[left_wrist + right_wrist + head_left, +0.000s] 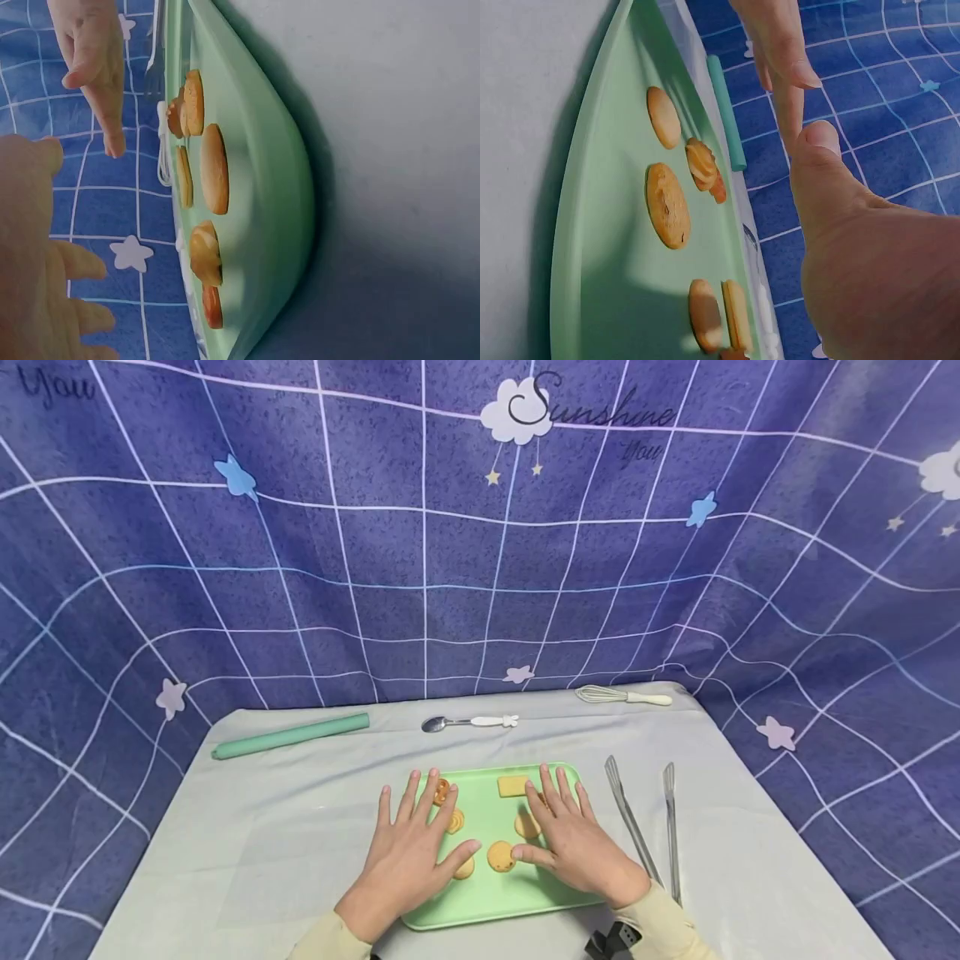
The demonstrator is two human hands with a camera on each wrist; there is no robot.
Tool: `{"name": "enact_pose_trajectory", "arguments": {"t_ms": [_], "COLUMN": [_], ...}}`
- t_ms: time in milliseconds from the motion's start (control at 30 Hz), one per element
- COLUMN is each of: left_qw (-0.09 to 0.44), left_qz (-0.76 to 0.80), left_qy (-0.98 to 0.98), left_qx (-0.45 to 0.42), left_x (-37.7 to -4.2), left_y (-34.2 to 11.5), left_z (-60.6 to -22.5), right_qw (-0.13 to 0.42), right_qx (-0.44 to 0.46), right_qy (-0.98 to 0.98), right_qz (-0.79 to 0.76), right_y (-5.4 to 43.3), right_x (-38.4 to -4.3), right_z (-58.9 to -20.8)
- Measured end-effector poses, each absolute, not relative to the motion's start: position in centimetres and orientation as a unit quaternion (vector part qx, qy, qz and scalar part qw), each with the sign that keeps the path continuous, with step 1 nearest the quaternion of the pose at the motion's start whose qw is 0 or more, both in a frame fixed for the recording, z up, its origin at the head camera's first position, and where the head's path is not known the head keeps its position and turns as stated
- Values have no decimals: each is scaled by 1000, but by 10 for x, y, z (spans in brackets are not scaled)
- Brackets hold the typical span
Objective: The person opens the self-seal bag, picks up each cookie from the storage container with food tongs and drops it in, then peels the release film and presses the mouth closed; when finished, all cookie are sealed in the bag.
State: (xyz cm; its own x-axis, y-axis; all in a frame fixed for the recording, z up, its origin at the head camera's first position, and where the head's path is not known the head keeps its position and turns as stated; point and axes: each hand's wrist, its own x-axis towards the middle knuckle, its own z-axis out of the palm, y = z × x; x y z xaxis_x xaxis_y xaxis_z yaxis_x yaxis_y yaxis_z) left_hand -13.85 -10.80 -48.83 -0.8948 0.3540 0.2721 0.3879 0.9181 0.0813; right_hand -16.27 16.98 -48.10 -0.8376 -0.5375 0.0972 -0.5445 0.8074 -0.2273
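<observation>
A light green tray [480,897] lies on the table with several cookies on it. My left hand [408,852] is spread palm down over its left side, fingers straight. Near those fingers are a pretzel-shaped cookie [442,791], a swirled cookie [455,821] and a plain round one [465,867] partly hidden by the thumb. Over the right side my right hand [577,847] is spread too, its thumb overlapping a round cookie [502,857] in the head view. A rectangular biscuit [513,786] and another round cookie [527,825] show beside its fingers. Both wrist views show the hands raised above the cookies, holding nothing.
Behind the tray lie a green rolling pin [291,737], a spoon [471,722] with a white handle and a whisk [622,696]. Two slim metal utensils with slotted ends, one nearer [632,818], lie to the right. A blue gridded curtain [465,552] hangs behind the table.
</observation>
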Motion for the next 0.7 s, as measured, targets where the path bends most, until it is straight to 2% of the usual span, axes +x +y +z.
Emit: {"name": "enact_pose_trajectory", "arguments": {"t_ms": [100,333,400,600,700], "left_qw": [132,171,176,177,160], "left_qz": [-80,-164,-183,-204,-200], "left_qy": [-968,-949,-944,-941,-945], "left_qx": [-196,-210,-209,-204,-201], "left_x": [-137,-134,-134,-136,-139], "left_y": [-111,-131,-144,-199,-224], "left_z": [-489,-487,-487,-495,-500], "right_qw": [18,72,57,-36,-48], "right_qx": [285,322,334,344,363], "right_qy": [-944,-896,-877,-837,-837], "right_qz": [168,298,340,424,407], "right_y": [168,153,144,105,81], "right_x": [-164,-175,-175,-167,-166], "right_z": [-484,-495,-497,-492,-487]}}
